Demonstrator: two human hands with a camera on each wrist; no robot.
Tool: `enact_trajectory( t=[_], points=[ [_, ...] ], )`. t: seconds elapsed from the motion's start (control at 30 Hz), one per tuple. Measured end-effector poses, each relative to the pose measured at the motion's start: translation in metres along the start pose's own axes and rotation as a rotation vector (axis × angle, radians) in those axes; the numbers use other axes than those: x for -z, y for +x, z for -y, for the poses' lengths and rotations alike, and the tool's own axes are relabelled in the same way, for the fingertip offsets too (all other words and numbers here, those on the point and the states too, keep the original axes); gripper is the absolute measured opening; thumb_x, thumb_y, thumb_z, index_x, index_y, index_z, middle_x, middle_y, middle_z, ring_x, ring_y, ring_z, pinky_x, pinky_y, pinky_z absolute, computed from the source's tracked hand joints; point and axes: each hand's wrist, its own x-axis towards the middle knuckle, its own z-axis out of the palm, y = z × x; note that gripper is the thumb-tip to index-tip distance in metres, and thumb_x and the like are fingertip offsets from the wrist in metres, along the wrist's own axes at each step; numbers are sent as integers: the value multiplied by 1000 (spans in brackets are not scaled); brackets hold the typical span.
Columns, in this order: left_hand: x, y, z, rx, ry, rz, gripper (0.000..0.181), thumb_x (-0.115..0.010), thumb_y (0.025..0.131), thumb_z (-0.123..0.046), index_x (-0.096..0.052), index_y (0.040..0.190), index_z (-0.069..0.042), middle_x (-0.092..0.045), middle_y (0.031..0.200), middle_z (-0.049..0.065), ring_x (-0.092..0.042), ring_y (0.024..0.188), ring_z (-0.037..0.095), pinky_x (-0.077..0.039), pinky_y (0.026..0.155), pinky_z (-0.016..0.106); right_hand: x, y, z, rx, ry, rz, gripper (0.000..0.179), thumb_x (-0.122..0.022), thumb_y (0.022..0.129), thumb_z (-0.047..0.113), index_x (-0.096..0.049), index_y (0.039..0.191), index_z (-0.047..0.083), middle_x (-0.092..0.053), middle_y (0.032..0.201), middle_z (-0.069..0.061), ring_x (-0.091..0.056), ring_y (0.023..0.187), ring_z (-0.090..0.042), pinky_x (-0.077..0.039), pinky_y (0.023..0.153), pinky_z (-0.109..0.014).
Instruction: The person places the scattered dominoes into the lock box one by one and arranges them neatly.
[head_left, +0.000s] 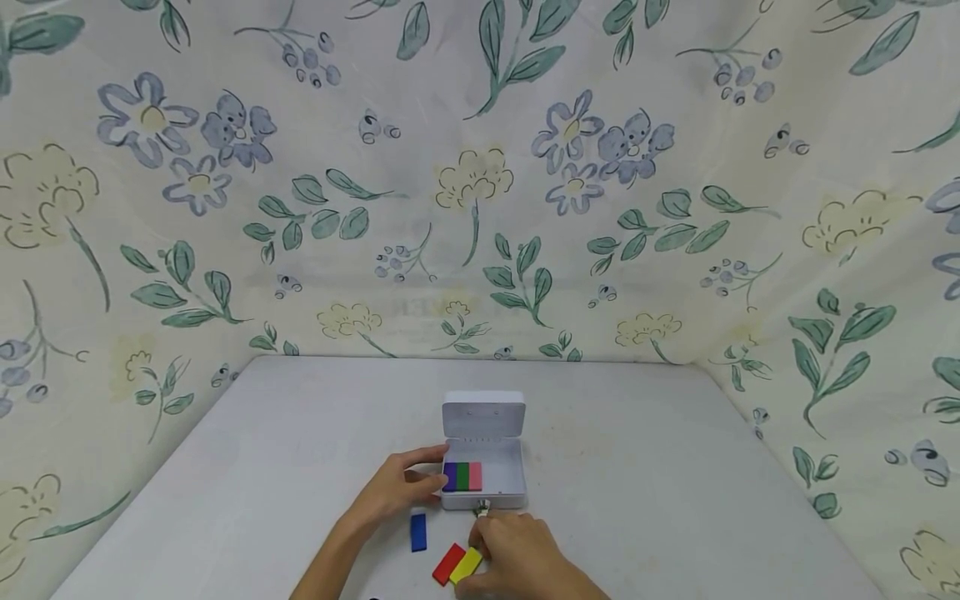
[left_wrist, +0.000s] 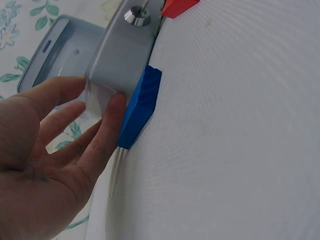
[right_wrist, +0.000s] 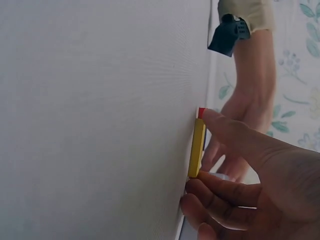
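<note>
A small white lockable cash box (head_left: 502, 502) stands with its lid raised and a key in its front lock. My left hand (head_left: 397, 483) holds the box's left side, thumb and fingertips at its wall. Inside lie a purple block (head_left: 450, 477), a green block (head_left: 463, 476) and a pink block (head_left: 476, 476), side by side at the left. In front of the box, my right hand (head_left: 521, 554) pinches a yellow block (right_wrist: 197, 150) by its ends between thumb and finger. A red block (head_left: 449, 564) lies right against the yellow one.
A blue block (head_left: 418, 532) lies near my left hand, in front of the box's left corner. The white table (head_left: 637, 467) reaches back to a floral curtain (head_left: 480, 208). The raised lid (head_left: 483, 417) stands up at the box's far side.
</note>
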Motion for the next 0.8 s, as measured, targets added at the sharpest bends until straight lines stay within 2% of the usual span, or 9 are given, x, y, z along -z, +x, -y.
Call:
enact_trajectory(
  t=[0.47, 0.8],
  points=[
    [1, 1, 0, 13, 10, 3, 57, -71, 90, -28, -53, 142, -13, -52, 145, 18, -68, 107, 30, -61, 83, 37, 1, 1, -1, -11, 7, 50, 33, -83, 72, 46, -74, 96, 24, -53, 74, 12, -49, 68, -9, -42, 63, -25],
    [1, 1, 1, 5, 7, 4, 57, -71, 89, -28, -54, 141, -13, -52, 145, 19, -69, 105, 30, -61, 82, 36, 1, 0, -4, 44, -35, 30, 33, -81, 74, 48, -74, 97, 25, -52, 75, 13, -47, 68, -6, -41, 62, -24]
  ],
)
